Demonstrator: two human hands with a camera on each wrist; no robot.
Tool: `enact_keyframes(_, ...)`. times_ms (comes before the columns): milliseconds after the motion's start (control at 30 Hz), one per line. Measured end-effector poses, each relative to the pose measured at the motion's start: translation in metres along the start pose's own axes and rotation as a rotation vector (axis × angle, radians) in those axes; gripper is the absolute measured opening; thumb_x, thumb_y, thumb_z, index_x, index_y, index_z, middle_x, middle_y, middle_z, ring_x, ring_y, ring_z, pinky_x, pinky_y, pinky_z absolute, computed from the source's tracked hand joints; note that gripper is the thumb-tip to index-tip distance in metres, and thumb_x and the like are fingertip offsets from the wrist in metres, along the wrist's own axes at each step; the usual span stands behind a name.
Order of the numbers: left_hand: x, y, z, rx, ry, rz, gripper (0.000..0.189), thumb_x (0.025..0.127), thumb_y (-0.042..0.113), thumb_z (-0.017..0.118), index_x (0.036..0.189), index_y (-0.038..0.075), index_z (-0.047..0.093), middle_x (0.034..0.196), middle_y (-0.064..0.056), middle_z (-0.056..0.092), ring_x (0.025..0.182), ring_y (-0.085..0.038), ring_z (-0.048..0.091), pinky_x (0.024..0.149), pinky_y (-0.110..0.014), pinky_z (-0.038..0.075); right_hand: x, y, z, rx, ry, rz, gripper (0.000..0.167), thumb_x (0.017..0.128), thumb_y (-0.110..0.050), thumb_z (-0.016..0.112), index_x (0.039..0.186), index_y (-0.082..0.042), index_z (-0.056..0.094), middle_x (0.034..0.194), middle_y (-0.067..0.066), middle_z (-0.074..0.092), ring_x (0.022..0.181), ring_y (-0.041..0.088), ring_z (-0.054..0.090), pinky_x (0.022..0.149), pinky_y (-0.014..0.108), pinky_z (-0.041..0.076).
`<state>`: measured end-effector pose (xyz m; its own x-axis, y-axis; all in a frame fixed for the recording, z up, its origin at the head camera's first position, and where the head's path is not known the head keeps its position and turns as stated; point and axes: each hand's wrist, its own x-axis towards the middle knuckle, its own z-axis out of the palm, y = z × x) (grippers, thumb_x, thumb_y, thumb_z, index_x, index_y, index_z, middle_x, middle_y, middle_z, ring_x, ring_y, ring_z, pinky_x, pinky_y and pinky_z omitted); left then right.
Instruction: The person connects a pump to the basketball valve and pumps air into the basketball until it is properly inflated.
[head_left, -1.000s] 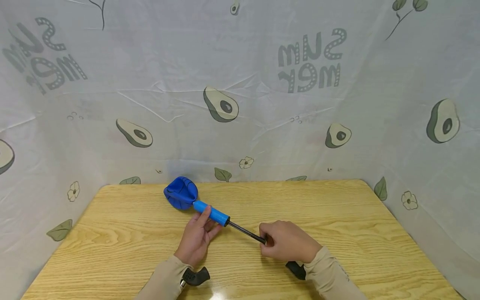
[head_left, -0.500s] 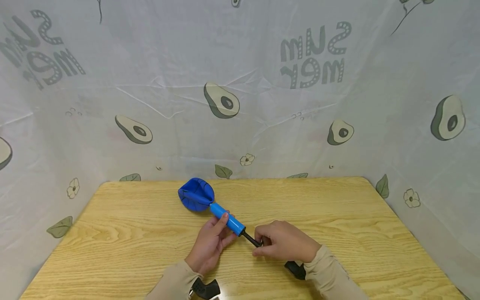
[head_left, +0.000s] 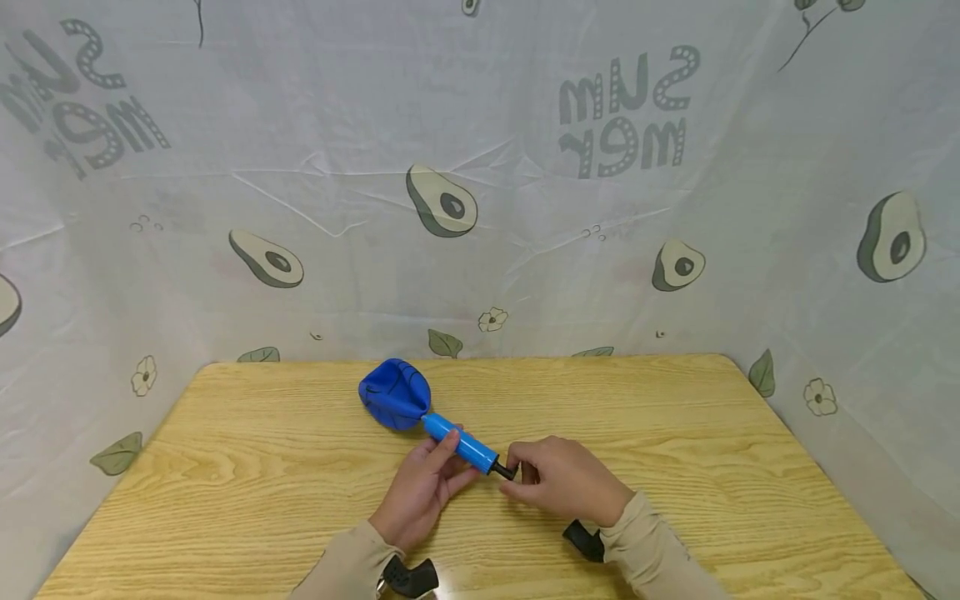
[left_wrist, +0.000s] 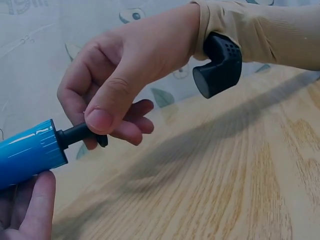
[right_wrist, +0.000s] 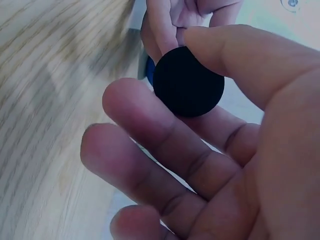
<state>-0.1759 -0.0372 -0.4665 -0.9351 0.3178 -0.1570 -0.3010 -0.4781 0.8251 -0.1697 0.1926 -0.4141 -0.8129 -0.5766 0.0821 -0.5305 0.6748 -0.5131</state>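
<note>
Sliding inward, the black rod is now showing only a short stub outside the blue pump; a second ago it was sticking out long. Pump and blue ball have been shifting rightward, toward a right hand that's staying nearly in place. That right hand is pinching the rod's end between thumb and forefinger, and from its own wrist view I'm seeing the round black end cap with the other fingers loosely bent just beside it. Over on the left, the left hand is gripping the barrel, thumb lying on top, fingers curling below. The pump is slanting across the middle of the bench, its tip pointing far and left, meeting the ball. Crumpled and dented, the ball is sitting near the far edge, left of centre; I'm not able to tell whether it's resting on the wood. Behind it all, I'm seeing a pale avocado-print cloth hanging.
</note>
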Motion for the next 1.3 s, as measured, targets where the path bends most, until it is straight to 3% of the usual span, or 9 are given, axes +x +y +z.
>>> enact_keyframes(333,-0.002,-0.007,-0.006,0.015,-0.028,0.022,0.068,0.111,0.031,0.05,0.158,-0.005,0.017,0.127,-0.011,0.056,0.117,-0.016,0.063,0.108,-0.037,0.052,0.004,0.001,0.007,-0.059,-0.003,-0.017,0.012,0.097,-0.031,0.075,0.097,-0.02,0.069,0.07,-0.019,0.056,0.058,-0.003,0.049,0.053,0.019,0.045)
enact_keyframes(500,-0.002,-0.008,-0.004,0.008,-0.011,0.04,0.059,0.11,0.031,0.054,0.149,-0.002,0.025,0.125,-0.009,0.058,0.114,-0.017,0.065,0.107,-0.039,0.053,0.004,0.002,0.01,-0.074,0.004,-0.033,0.01,0.097,-0.028,0.076,0.096,-0.021,0.07,0.071,-0.02,0.056,0.06,-0.004,0.049,0.055,0.019,0.045)
enact_keyframes(700,-0.002,-0.009,-0.005,-0.011,-0.032,0.054,0.067,0.111,0.021,0.053,0.161,0.004,0.012,0.151,-0.021,0.039,0.127,-0.021,0.059,0.108,-0.044,0.052,0.003,0.0,0.009,-0.068,0.004,-0.023,0.01,0.097,-0.028,0.076,0.096,-0.019,0.07,0.071,-0.019,0.056,0.059,-0.004,0.049,0.054,0.019,0.045)
enact_keyframes(767,-0.002,-0.009,-0.005,-0.015,-0.033,0.062,0.067,0.111,0.018,0.052,0.162,0.005,0.011,0.152,-0.023,0.036,0.127,-0.021,0.059,0.106,-0.043,0.054,0.003,0.0,0.009,-0.065,0.008,-0.021,0.011,0.097,-0.028,0.075,0.095,-0.019,0.069,0.071,-0.019,0.056,0.058,-0.004,0.049,0.054,0.019,0.044)
enact_keyframes(1067,0.001,-0.007,-0.004,-0.007,0.035,0.128,0.069,0.109,0.015,0.056,0.158,0.003,0.009,0.152,-0.031,0.037,0.123,-0.024,0.062,0.1,-0.043,0.058,0.002,0.0,0.011,0.009,-0.011,-0.007,0.016,0.1,-0.03,0.072,0.093,-0.022,0.061,0.067,-0.019,0.055,0.052,-0.002,0.046,0.047,0.019,0.04)
enact_keyframes(1300,0.006,-0.006,-0.005,0.001,0.101,0.163,0.062,0.109,0.013,0.055,0.156,0.001,0.016,0.148,-0.028,0.044,0.115,-0.02,0.066,0.094,-0.041,0.06,0.0,0.002,0.008,-0.051,0.001,-0.011,0.017,0.098,-0.029,0.074,0.09,-0.023,0.06,0.065,-0.019,0.053,0.053,-0.003,0.046,0.048,0.019,0.04)
